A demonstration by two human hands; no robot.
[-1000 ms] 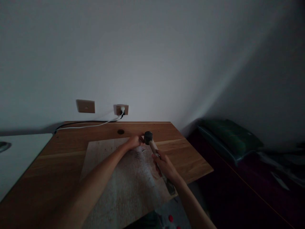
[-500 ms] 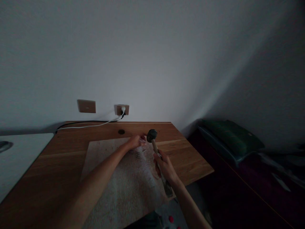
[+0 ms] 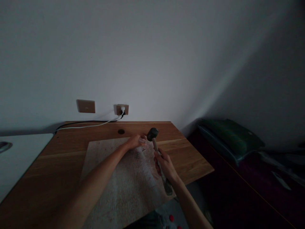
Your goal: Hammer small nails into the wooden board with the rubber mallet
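My right hand (image 3: 165,165) grips the wooden handle of a hammer (image 3: 152,135), whose dark head is raised just above the far part of a pale board (image 3: 124,184). My left hand (image 3: 136,141) rests on that board right beside the hammer head, its fingertips pinched together on something too small to make out. A few small nails (image 3: 138,155) lie loose on the board just below my left hand. The board lies flat on a wooden desk (image 3: 59,159).
A wall socket (image 3: 122,109) with white and black cables stands behind the desk, beside a switch plate (image 3: 85,106). A cable hole (image 3: 121,131) is in the desk's back. A white surface (image 3: 19,156) adjoins at left. Dark furniture with a green cushion (image 3: 228,136) stands at right.
The hammer head has lifted and swung slightly right, away from my left hand's fingertips. My left hand has stayed in place on the board.
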